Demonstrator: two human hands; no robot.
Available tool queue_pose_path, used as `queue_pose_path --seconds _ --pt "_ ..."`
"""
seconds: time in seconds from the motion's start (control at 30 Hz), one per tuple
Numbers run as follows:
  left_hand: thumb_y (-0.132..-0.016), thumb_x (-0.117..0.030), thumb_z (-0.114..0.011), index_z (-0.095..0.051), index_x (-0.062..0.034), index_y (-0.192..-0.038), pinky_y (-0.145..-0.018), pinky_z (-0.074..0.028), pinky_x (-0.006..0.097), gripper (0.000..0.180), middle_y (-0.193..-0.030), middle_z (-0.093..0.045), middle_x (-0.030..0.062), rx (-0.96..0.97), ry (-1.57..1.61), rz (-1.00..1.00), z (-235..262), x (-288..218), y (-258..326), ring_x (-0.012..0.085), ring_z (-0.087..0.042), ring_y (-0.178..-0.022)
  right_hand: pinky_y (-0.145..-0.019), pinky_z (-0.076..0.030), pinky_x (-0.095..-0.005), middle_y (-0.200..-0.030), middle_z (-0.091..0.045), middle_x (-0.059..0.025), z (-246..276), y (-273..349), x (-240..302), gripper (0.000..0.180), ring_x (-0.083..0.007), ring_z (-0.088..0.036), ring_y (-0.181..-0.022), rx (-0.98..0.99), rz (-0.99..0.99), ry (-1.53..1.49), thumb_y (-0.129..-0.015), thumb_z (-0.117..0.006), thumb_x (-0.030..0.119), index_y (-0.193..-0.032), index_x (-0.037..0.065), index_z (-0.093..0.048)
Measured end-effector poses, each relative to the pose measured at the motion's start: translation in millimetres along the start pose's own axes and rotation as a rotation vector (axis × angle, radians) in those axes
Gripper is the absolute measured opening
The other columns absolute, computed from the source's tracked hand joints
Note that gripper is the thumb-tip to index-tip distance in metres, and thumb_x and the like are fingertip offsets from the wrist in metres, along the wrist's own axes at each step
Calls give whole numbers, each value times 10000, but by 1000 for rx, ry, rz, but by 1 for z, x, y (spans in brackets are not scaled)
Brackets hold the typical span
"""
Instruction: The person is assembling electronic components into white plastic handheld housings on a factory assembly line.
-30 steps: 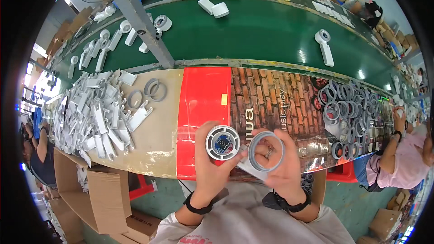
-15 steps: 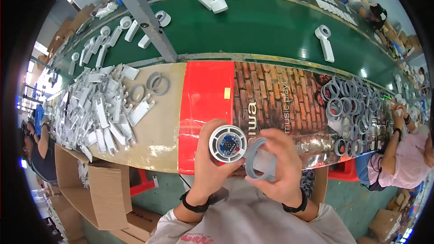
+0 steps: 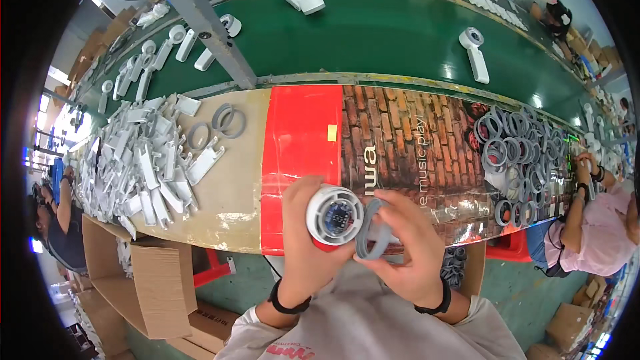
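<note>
My left hand (image 3: pixel 301 237) grips a white round fan head (image 3: pixel 317 228). Its open face is turned up, showing a spoked inner ring and a blue circuit board (image 3: pixel 339 216) in the centre. In my right hand (image 3: pixel 415 247), a grey plastic ring (image 3: pixel 375 252) is pinched between thumb and fingers. The ring stands tilted nearly on edge, close against the fan head's right side. Whether the two touch cannot be made out. Both hands are above the near edge of the worktable.
White handle shells (image 3: pixel 143 167) are heaped on the left. Grey rings (image 3: pixel 523 150) lie piled on the right, and several near the shells. Beyond runs a green conveyor belt (image 3: pixel 373 33) bearing white handheld fans; a metal post (image 3: pixel 207 27) rises at its near edge. A co-worker (image 3: pixel 593 227) sits at right.
My right hand has brought the grey ring slightly left and turned it more on edge. The fan head now tilts toward the ring. The whole view has shifted a little.
</note>
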State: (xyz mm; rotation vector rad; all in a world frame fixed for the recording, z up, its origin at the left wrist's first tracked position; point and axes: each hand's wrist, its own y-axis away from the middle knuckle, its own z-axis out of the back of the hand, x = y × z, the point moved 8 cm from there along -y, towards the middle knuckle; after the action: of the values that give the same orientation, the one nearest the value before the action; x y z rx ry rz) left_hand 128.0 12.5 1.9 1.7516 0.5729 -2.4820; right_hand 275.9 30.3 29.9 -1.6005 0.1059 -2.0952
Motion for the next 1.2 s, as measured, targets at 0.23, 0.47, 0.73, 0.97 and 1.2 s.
queue_pose_path --seconds 0.23,0.47,0.73,0.97,1.2 --pt "-565 -89 -760 -516 50 -1109 -747 -496 468 612 -1118 -520 238 4 -432 -283 -5 -29 3 401 -537 -1017 -844 -480 -398 -1254 -494 -172 -15 -13 11 694 -338 -575 -1018 292 21 312 -652 -770 198 -1262 45 -476" --pt "-561 -214 -758 -535 6 -1086 -868 -355 476 611 -1099 -544 145 268 -456 -618 -25 -57 2 322 -484 -1081 -715 -472 -338 -957 -578 -197 -24 -35 -27 459 -286 -596 -776 350 -7 -246 -782 -606 239 -1138 -28 -494" --pt "-783 -468 -645 -524 47 -1117 -757 -471 387 626 -967 -607 184 -49 94 -216 25 6 -23 323 -605 -890 -685 -472 -272 -994 -570 -86 -57 27 -45 505 -140 -595 -799 641 -618 -661 -939 -473 322 -1335 44 -330" --pt "-845 -409 -526 -556 51 -1053 -840 -451 409 506 -1060 -596 208 -85 -430 -340 41 1 -40 342 -595 -976 -502 -426 -201 -960 -552 -21 -54 39 -46 478 -42 -518 -612 572 -854 -634 -931 -506 273 -1334 52 -375" --pt "-759 -243 -706 -567 -221 -1074 -818 -404 387 345 -1057 -601 93 267 160 -604 73 -173 -1 187 -547 -940 -896 -442 -268 -1323 -428 -177 -4 -98 -124 641 -176 -552 -1052 118 -429 -366 -856 -584 54 -1399 -25 -253"
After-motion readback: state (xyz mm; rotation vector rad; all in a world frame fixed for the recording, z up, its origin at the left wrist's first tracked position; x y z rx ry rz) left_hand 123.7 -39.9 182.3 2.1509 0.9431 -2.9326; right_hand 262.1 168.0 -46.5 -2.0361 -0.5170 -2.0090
